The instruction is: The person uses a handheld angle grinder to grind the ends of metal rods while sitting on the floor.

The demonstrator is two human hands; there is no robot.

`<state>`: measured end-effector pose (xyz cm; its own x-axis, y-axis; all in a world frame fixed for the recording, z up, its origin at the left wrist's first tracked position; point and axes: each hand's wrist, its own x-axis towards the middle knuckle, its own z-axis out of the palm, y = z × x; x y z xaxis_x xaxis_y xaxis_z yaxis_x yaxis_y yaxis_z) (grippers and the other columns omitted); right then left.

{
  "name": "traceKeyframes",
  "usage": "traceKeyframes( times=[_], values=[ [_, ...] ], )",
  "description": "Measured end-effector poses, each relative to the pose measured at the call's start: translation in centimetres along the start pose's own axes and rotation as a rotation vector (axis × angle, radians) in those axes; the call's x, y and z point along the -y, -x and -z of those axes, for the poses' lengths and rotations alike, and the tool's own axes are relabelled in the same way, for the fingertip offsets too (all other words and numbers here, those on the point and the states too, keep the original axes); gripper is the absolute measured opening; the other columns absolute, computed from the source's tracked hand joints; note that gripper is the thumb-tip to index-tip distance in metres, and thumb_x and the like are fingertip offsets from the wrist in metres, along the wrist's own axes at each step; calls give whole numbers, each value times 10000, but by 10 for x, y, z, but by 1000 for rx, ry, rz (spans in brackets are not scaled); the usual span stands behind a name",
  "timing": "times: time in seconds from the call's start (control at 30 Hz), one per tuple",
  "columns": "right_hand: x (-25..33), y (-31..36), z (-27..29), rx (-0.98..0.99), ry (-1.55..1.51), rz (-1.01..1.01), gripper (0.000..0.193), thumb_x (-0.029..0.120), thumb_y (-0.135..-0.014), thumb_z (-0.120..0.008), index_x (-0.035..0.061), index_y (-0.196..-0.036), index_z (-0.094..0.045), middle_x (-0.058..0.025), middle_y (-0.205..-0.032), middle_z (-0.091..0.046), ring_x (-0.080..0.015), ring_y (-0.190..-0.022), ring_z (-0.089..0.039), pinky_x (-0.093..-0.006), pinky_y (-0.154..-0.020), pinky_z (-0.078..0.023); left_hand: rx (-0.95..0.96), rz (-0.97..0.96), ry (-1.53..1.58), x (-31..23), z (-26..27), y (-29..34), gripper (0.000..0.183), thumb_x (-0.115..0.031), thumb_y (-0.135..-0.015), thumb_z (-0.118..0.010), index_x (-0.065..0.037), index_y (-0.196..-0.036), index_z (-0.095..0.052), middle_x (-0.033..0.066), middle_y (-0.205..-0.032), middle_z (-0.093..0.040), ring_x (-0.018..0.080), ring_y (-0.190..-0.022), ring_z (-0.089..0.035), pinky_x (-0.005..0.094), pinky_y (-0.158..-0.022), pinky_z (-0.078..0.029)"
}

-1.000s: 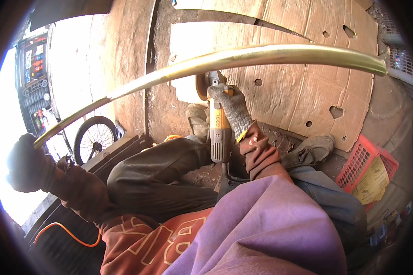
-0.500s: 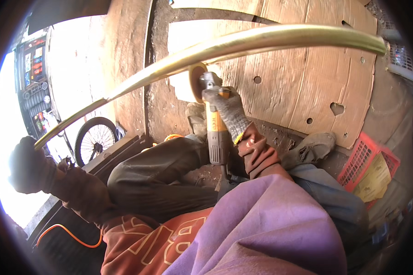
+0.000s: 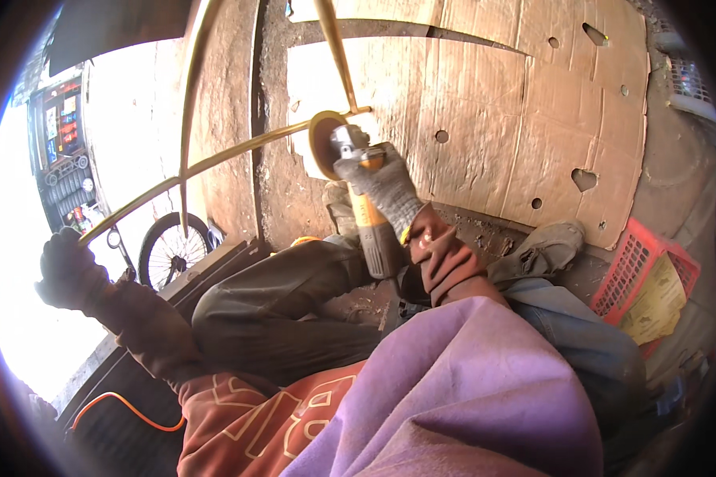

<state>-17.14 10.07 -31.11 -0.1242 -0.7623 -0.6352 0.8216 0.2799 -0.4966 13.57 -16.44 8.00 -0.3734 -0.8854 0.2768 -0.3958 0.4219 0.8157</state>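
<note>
At the left, my left hand (image 3: 73, 269) in a dark glove is closed around the end of a brass-coloured tubular metal frame (image 3: 247, 146). Thin bars of the frame branch off toward the far side. In the middle, my right hand (image 3: 388, 189), in a grey knit glove, grips a yellow and grey angle grinder (image 3: 380, 248) near its head. The grinder's round disc (image 3: 323, 146) is beside the frame's crossbar, close to its right-hand end. Whether disc and metal touch, I cannot tell.
Flattened cardboard (image 3: 485, 135) with cut holes covers the floor ahead. A red plastic crate (image 3: 630, 274) stands at the right, a pale crate (image 3: 690, 86) beyond it. A bicycle wheel (image 3: 171, 254) is at the left, and an orange cord (image 3: 127, 404) lies at lower left.
The frame has turned in my left hand, so its branching bars now show instead of one long curved tube. My right hand and the grinder have shifted slightly left and tilted.
</note>
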Motion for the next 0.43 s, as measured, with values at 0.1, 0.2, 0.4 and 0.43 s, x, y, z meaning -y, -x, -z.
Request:
traceKeyframes(
  times=[0.1,0.2,0.4,0.43],
  values=[
    [6,22,-36,146,-83,111,576,226,-725,-860,2,-1117,-503,-97,-921,-653,-165,-768,-662,-296,-697,-575,-22,77,633,5,-1,2,421,-439,-853,-370,-66,-660,-396,98,-791,-422,259,-807,-382,405,-734,-357],
    [-12,22,-49,110,90,165,581,238,-718,-872,38,-1117,-499,-85,-957,-641,-170,-807,-642,-314,-717,-544,107,77,820,9,7,2,421,-451,-862,-354,-88,-648,-365,97,-797,-415,260,-804,-381,405,-761,-349],
    [-10,2,-3,19,79,-78,519,182,-756,-835,39,-1118,-491,-112,-982,-673,-187,-819,-683,-336,-710,-590,-348,248,358,9,-27,9,487,-503,-901,-320,-50,-746,-410,91,-862,-420,244,-842,-394,405,-794,-357],
    [-26,-3,-1,23,174,-47,501,182,-778,-820,48,-1133,-493,-125,-1030,-681,-201,-815,-694,-359,-700,-603,-229,237,390,21,13,7,550,-556,-907,-334,-31,-766,-414,92,-877,-420,240,-855,-381,420,-795,-360]
  ],
)
